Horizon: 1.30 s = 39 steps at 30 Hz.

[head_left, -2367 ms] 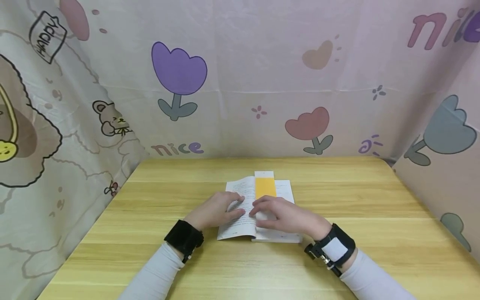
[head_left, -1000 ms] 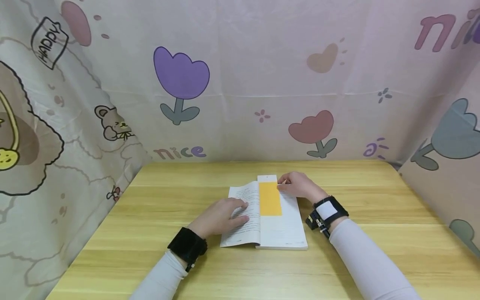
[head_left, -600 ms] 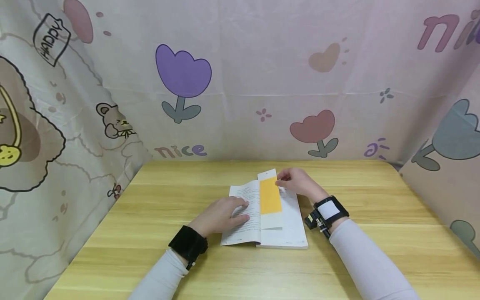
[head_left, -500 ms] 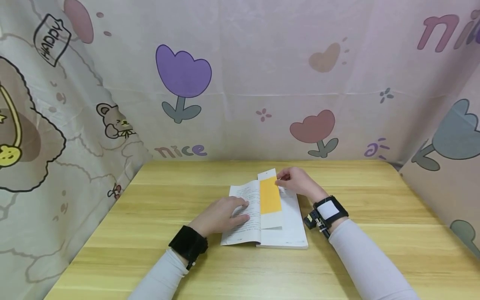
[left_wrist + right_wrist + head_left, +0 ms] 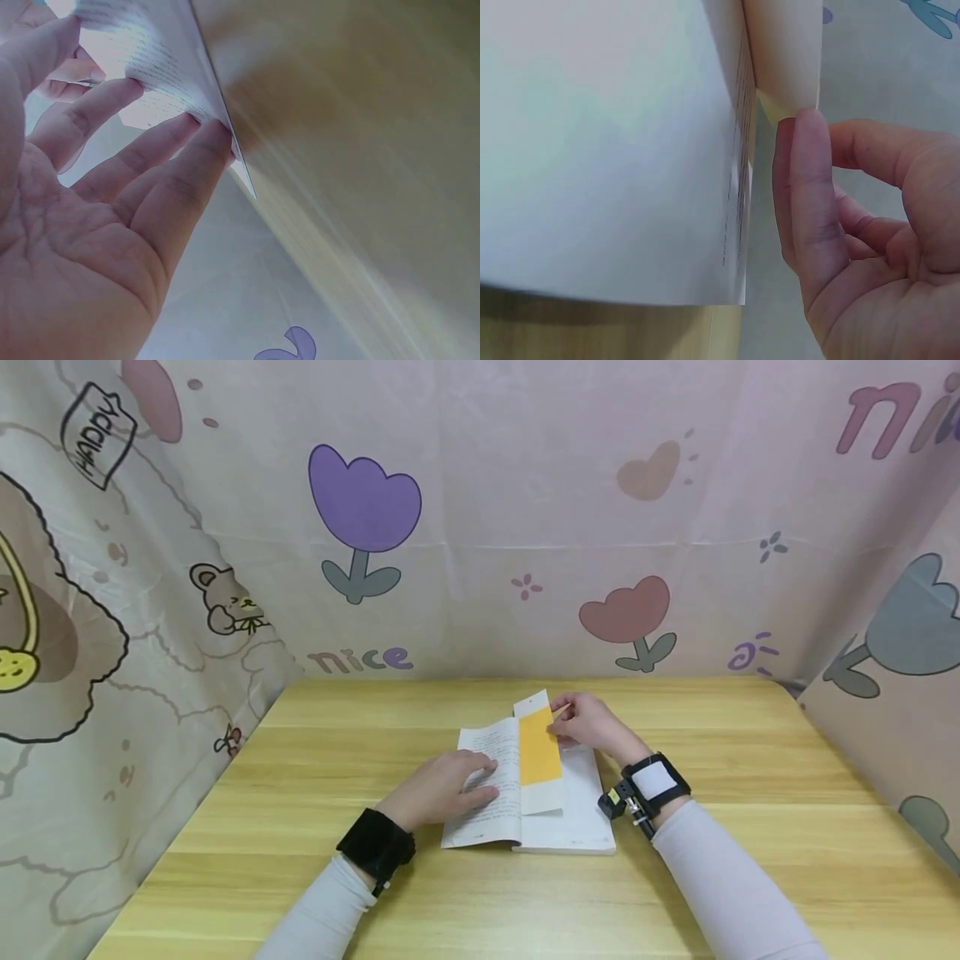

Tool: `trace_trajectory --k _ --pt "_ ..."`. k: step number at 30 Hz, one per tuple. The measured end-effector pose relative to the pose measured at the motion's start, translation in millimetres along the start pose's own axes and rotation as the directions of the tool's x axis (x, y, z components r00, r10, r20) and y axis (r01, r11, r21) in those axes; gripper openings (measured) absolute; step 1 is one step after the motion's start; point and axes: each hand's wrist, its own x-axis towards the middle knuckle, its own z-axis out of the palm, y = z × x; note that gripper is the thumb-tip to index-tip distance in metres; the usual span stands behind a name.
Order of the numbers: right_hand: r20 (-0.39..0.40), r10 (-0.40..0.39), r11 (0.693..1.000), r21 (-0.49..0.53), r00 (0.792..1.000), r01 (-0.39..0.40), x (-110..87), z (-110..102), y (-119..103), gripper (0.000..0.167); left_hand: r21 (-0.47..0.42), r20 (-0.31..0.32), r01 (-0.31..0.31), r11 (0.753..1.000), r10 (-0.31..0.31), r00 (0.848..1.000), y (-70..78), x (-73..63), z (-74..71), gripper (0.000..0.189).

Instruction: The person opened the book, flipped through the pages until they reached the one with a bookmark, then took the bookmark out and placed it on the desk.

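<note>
A book [image 5: 577, 827] lies open on the wooden table, its left pages curving up from the spine. My left hand [image 5: 435, 789] rests on the left page, fingers spread; in the left wrist view its fingertips [image 5: 214, 135] touch the printed page [image 5: 161, 56] near the edge. A white bookmark with a broad yellow band [image 5: 538, 747] and a small hole near its top lies along the inner side of the right page, tilted and raised at its right edge. My right hand [image 5: 592, 722] pinches that edge between thumb and fingers, seen also in the right wrist view [image 5: 791, 52].
The light wooden table [image 5: 360, 718] extends around the book. A patterned cloth [image 5: 480, 485] with flowers and lettering hangs behind and at both sides. Both wrists wear black straps, the right one with a small camera [image 5: 618, 802].
My right hand left the middle of the book, took hold of the bookmark's right edge and lifted it, tilting its top up. The left hand stays on the left page.
</note>
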Motion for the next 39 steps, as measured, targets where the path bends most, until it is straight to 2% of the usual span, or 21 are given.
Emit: trace_trajectory --k 7,12,21,27,32,39 --pt "-0.021 0.022 1.000 -0.015 1.000 -0.022 0.6 -5.2 3.9 0.039 0.009 -0.005 -0.008 1.000 0.008 1.000 1.0 0.7 -0.4 0.048" --pt "-0.015 -0.007 1.000 -0.017 1.000 0.006 -2.7 -19.3 7.6 0.041 0.003 -0.015 -0.016 1.000 0.016 1.000 0.4 1.2 -0.8 0.047" --pt "0.018 -0.041 0.999 0.020 0.999 0.041 -16.5 -65.1 19.3 0.049 0.004 -0.015 -0.028 1.000 0.029 0.999 -1.0 -1.0 -2.8 0.047" --pt "0.002 -0.029 1.000 0.002 1.000 0.029 -24.6 -103.6 41.6 0.052 -0.006 -0.027 -0.031 1.000 0.031 0.999 -0.4 -4.6 -3.1 0.048" --pt "-0.019 0.019 0.998 -0.055 1.000 -0.020 -30.5 -127.6 64.2 0.052 0.006 -0.027 -0.024 1.000 0.024 0.999 -1.9 -6.6 -1.9 0.047" --pt "-0.046 0.052 0.980 -0.190 0.998 -0.060 -32.8 -139.7 74.9 0.045 0.005 -0.024 -0.023 1.000 0.023 0.999 -3.9 -8.8 -2.7 0.047"
